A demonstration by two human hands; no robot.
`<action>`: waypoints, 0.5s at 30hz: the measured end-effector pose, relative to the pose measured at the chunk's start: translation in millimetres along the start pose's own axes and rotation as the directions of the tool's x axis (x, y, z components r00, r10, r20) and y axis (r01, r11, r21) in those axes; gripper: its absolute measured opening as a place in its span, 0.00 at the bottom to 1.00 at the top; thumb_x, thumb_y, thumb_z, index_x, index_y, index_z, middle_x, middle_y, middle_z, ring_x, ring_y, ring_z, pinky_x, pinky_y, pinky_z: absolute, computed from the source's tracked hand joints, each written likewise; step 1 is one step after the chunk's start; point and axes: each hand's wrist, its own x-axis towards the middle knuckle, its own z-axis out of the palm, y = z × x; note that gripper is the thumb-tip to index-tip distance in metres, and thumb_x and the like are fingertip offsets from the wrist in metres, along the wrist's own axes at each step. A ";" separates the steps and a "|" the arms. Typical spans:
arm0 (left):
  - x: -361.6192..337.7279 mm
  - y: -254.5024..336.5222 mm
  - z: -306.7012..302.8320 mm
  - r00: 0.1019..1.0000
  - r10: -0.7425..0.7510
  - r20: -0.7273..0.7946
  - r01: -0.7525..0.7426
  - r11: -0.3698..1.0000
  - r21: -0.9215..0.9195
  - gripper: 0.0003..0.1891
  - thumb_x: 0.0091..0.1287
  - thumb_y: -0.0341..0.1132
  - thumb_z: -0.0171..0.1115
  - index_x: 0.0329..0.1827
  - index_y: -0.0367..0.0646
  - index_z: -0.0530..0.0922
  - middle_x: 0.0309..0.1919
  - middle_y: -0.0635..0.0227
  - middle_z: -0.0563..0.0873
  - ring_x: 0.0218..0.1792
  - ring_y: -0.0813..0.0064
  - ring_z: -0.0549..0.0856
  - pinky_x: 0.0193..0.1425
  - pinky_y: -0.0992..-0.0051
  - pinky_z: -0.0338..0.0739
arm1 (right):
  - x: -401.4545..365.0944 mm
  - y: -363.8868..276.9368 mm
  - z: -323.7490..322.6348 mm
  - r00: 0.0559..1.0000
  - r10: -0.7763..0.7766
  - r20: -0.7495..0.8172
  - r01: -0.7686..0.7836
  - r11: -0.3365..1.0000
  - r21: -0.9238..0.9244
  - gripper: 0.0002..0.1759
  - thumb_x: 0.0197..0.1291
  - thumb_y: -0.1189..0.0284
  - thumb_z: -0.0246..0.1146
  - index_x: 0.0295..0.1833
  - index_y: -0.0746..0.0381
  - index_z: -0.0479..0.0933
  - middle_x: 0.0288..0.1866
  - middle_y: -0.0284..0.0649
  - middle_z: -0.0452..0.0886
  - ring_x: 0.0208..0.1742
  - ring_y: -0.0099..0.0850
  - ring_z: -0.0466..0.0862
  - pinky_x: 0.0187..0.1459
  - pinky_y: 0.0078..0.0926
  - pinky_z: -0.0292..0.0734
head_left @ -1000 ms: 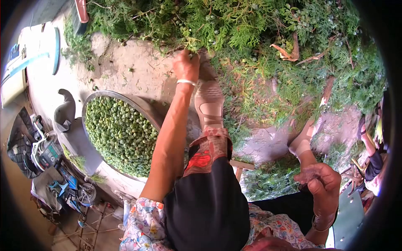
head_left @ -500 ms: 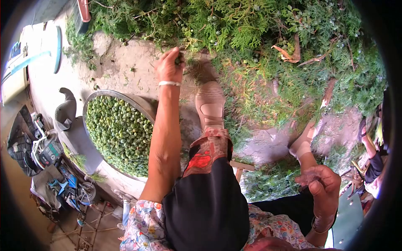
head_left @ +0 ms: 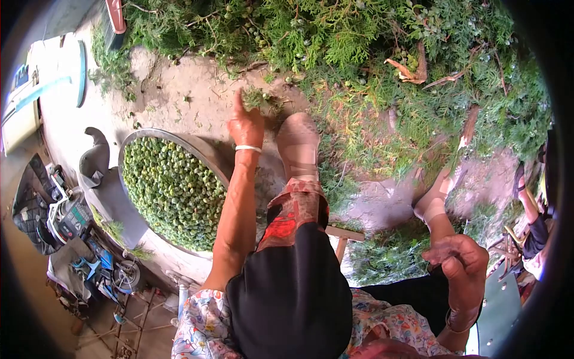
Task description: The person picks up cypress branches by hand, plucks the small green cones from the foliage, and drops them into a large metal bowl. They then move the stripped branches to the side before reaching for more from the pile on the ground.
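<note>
My left hand (head_left: 245, 125), with a white bracelet on the wrist, is over the bare ground between the tub and my foot. Its index finger is stretched out and its thumb stands apart; nothing shows in it. Just beyond the fingertips lies a small clump of green sprigs (head_left: 263, 99). Left of my forearm stands a round tub (head_left: 179, 138) heaped with small green cones (head_left: 170, 185). My right hand (head_left: 457, 263) is closed above my right thigh, thumb against curled fingers. Whether it holds anything is hidden.
Cut evergreen branches (head_left: 353, 48) cover the ground ahead and to the right. My shoe (head_left: 298, 143) stands beside the left hand. A grey curved object (head_left: 95, 158), a blue child's bicycle (head_left: 101, 272) and a white ride-on toy (head_left: 69, 212) are left. Another person's leg (head_left: 528, 203) shows far right.
My left hand has come back toward me, and its fingers have opened from around small green pieces. The right hand has stayed almost still, closed.
</note>
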 end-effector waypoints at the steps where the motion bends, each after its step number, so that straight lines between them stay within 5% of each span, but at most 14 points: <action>1: 1.1 3.8 -4.3 0.995 -0.029 -0.094 0.018 0.993 -0.115 0.20 0.51 0.26 0.56 0.50 0.42 0.78 0.17 0.57 0.80 0.18 0.67 0.77 0.28 0.67 0.73 | -0.2 0.1 -0.1 1.000 0.006 -0.007 -0.006 1.000 0.003 0.16 0.52 0.71 0.61 0.43 0.72 0.75 0.32 0.43 0.82 0.31 0.22 0.77 0.38 0.19 0.73; 2: 5.0 0.3 -3.4 0.995 -0.027 -0.094 0.016 0.993 -0.113 0.20 0.51 0.26 0.56 0.50 0.42 0.78 0.17 0.57 0.80 0.18 0.67 0.77 0.28 0.67 0.73 | -0.3 0.3 -0.3 1.000 0.006 -0.007 -0.006 1.000 0.006 0.16 0.52 0.71 0.61 0.43 0.72 0.75 0.32 0.43 0.82 0.31 0.22 0.77 0.38 0.19 0.73; 4: 19.1 -15.3 6.5 0.974 -0.120 -0.192 0.036 0.918 -0.394 0.13 0.52 0.24 0.59 0.43 0.38 0.80 0.16 0.64 0.80 0.17 0.77 0.74 0.26 0.74 0.71 | -0.5 1.0 -0.6 1.000 -0.004 -0.016 0.005 1.000 0.001 0.17 0.52 0.69 0.62 0.43 0.72 0.75 0.31 0.43 0.83 0.31 0.22 0.77 0.38 0.18 0.73; 5: 24.3 -15.2 10.4 0.951 -0.082 -0.300 -0.087 0.855 -0.510 0.08 0.53 0.24 0.63 0.36 0.37 0.80 0.19 0.68 0.81 0.20 0.80 0.75 0.27 0.76 0.71 | -0.5 1.2 -0.9 1.000 -0.003 -0.017 0.003 1.000 0.002 0.17 0.52 0.69 0.62 0.43 0.72 0.75 0.31 0.43 0.83 0.31 0.22 0.77 0.38 0.18 0.73; 9: 7.6 -12.9 12.9 0.994 0.074 -0.085 -0.102 0.914 -0.392 0.06 0.54 0.26 0.66 0.35 0.38 0.82 0.22 0.67 0.83 0.26 0.83 0.77 0.31 0.80 0.72 | 0.3 1.9 -1.2 1.000 -0.001 -0.011 0.001 1.000 0.006 0.18 0.53 0.67 0.63 0.43 0.71 0.75 0.32 0.44 0.83 0.32 0.22 0.78 0.38 0.19 0.73; 10: 4.5 -9.7 14.2 0.968 0.236 -0.089 -0.247 0.959 -0.143 0.10 0.53 0.28 0.67 0.39 0.41 0.81 0.28 0.57 0.83 0.28 0.70 0.81 0.34 0.73 0.76 | 0.9 2.2 -0.8 1.000 -0.001 -0.008 0.001 1.000 0.010 0.18 0.53 0.67 0.63 0.43 0.71 0.75 0.32 0.44 0.83 0.32 0.22 0.78 0.38 0.19 0.73; 12: -5.5 2.0 16.7 0.970 0.228 0.086 -0.239 0.959 0.154 0.14 0.53 0.30 0.66 0.44 0.44 0.80 0.31 0.51 0.82 0.32 0.56 0.82 0.38 0.64 0.76 | 1.1 2.9 -0.2 1.000 -0.003 -0.002 0.003 1.000 0.005 0.19 0.53 0.66 0.63 0.43 0.71 0.75 0.32 0.44 0.83 0.32 0.22 0.78 0.38 0.19 0.74; 13: -7.2 4.3 20.3 0.974 0.200 0.109 -0.217 0.958 0.186 0.17 0.53 0.32 0.66 0.48 0.45 0.78 0.35 0.50 0.81 0.37 0.48 0.81 0.41 0.58 0.75 | 0.7 2.6 -0.3 1.000 -0.005 0.002 0.005 1.000 0.003 0.19 0.53 0.66 0.63 0.44 0.71 0.75 0.32 0.44 0.83 0.33 0.23 0.79 0.39 0.19 0.74; 15: -3.9 -6.0 27.7 0.964 0.246 0.099 -0.254 0.964 0.082 0.18 0.53 0.33 0.66 0.48 0.46 0.78 0.38 0.49 0.80 0.38 0.48 0.81 0.41 0.59 0.76 | 0.1 1.1 -0.4 1.000 0.005 -0.001 -0.005 1.000 0.001 0.20 0.53 0.65 0.64 0.44 0.71 0.75 0.32 0.44 0.83 0.33 0.23 0.79 0.39 0.19 0.74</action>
